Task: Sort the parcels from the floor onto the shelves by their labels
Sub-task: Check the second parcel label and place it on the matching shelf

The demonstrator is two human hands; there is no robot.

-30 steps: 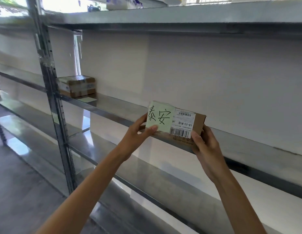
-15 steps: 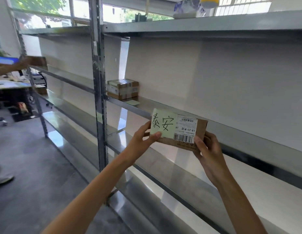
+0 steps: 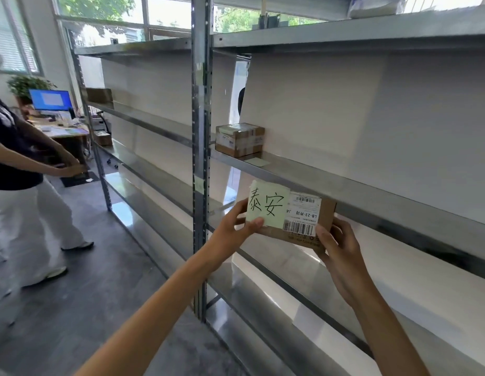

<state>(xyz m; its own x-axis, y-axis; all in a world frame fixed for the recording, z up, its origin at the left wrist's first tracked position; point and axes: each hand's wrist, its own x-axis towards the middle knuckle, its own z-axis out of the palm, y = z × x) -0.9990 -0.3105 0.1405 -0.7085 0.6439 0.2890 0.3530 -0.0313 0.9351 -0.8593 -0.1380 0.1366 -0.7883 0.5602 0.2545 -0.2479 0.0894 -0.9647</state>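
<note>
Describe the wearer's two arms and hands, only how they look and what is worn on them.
Both forearms are bare as far as the picture shows, with no sleeve in view. The left hand and right hand wear no gloves, and no rings, watch or wristband can be seen. Fingernails look short and unpainted. No marks show.

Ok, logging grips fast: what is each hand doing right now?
Left hand: closed on the parcel, at its left end.
Right hand: closed on the same parcel, at its right end.

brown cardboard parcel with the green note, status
Both hands, left and right, grip brown cardboard parcel below grey metal shelf. Not shelved. Shelf edge directly above.
</note>
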